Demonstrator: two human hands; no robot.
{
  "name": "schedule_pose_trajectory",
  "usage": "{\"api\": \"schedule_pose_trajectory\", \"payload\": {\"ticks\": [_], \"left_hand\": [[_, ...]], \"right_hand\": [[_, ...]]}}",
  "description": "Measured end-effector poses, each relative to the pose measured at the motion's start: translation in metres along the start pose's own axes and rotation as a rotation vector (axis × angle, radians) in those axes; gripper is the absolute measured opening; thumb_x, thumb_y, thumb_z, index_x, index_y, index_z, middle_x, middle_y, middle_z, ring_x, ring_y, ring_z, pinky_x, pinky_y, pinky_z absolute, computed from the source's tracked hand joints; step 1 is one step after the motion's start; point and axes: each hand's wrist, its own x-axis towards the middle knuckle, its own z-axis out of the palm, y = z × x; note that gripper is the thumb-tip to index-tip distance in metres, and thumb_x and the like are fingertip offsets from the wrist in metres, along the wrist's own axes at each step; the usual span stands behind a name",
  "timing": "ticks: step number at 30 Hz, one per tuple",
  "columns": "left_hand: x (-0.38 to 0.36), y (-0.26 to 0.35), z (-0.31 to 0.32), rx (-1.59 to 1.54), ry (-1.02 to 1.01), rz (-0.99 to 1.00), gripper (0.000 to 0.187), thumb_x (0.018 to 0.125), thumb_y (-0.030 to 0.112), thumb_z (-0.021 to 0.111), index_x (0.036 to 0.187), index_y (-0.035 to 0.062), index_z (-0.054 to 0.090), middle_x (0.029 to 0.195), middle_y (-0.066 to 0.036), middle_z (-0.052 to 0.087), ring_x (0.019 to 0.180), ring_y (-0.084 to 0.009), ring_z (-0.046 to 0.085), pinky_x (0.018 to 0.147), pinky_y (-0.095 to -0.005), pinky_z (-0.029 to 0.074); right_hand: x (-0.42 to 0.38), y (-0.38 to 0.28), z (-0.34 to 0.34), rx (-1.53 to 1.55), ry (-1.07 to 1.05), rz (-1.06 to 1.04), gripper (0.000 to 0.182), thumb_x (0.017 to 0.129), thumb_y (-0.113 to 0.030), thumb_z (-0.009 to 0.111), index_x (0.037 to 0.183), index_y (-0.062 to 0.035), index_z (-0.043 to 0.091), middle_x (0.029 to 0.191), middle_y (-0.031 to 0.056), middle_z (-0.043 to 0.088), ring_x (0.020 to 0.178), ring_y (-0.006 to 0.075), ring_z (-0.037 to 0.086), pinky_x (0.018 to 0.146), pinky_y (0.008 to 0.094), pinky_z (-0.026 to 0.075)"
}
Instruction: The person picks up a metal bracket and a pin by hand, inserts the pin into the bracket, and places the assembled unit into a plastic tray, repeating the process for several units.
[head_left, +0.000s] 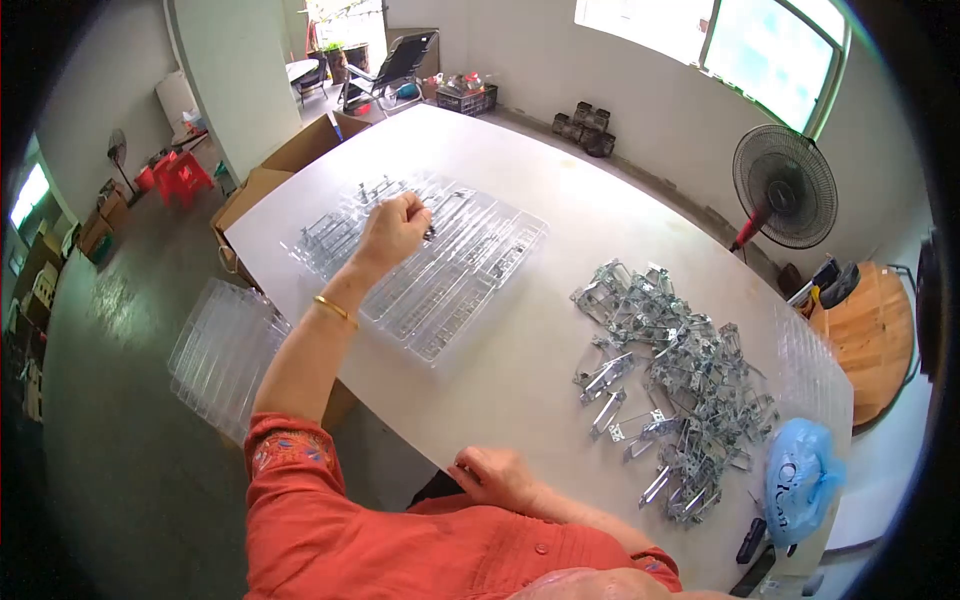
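My left hand [396,232], with a gold bangle on its forearm, reaches over a clear plastic tray [436,352]. Its fingers are pinched together around a small metal part [430,233], mostly hidden by the fingertips. Long narrow compartments divide the tray, and many hold small silvery metal parts [508,262]. More metal pieces [330,235] lie along the tray's far left side. At the table's near edge rests my right hand [495,478], loosely closed, nothing visible in it. To its right spreads a large pile of metal brackets [690,380].
The white table [540,400] carries a blue plastic bag [800,480] and clear trays [808,360] at the right. More clear trays [225,355] are stacked beyond the left edge, near a cardboard box [262,185]. A fan [785,187] stands behind the table.
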Motion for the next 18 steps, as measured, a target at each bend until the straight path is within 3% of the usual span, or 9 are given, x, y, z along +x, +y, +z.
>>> {"api": "schedule_pose_trajectory", "payload": {"ticks": [1, 3, 6, 18], "left_hand": [[0.012, -0.011, 0.004, 0.004, -0.005, 0.007, 0.020, 0.090, 0.017, 0.066, 0.085, -0.0021, 0.068, 0.070, -0.015, 0.069, 0.067, -0.0211, 0.068, 0.067, -0.0354, 0.053], [0.029, -0.028, 0.013, 0.153, -0.024, 0.003, 0.019, 0.087, 0.017, 0.063, 0.086, -0.0016, 0.069, 0.076, -0.022, 0.070, 0.075, -0.0350, 0.072, 0.072, -0.0427, 0.055], [0.047, -0.048, 0.027, 0.322, -0.064, 0.082, 0.022, 0.087, 0.017, 0.059, 0.088, -0.0017, 0.070, 0.082, -0.025, 0.071, 0.082, -0.0417, 0.071, 0.078, -0.0474, 0.056], [0.072, -0.080, 0.059, 0.533, -0.129, 0.045, 0.028, 0.084, 0.019, 0.056, 0.091, -0.0034, 0.072, 0.098, -0.029, 0.071, 0.095, -0.0434, 0.069, 0.087, -0.0488, 0.055]], "right_hand": [[-0.001, 0.001, 0.000, 0.007, -0.006, 0.017, 0.017, 0.090, -0.018, 0.071, 0.087, -0.0081, 0.058, 0.074, 0.0116, 0.062, 0.061, 0.0324, 0.063, 0.054, 0.0412, 0.050], [-0.003, 0.003, -0.002, 0.034, -0.015, 0.038, 0.017, 0.090, -0.018, 0.072, 0.087, -0.0078, 0.058, 0.074, 0.0119, 0.062, 0.062, 0.0326, 0.063, 0.055, 0.0413, 0.050], [-0.003, 0.004, -0.005, 0.065, -0.023, 0.057, 0.018, 0.090, -0.018, 0.072, 0.088, -0.0072, 0.057, 0.075, 0.0124, 0.062, 0.064, 0.0331, 0.063, 0.056, 0.0414, 0.050], [-0.002, 0.004, -0.006, 0.109, -0.048, 0.098, 0.018, 0.091, -0.018, 0.072, 0.088, -0.0060, 0.058, 0.076, 0.0130, 0.063, 0.065, 0.0338, 0.064, 0.056, 0.0420, 0.051]]}}
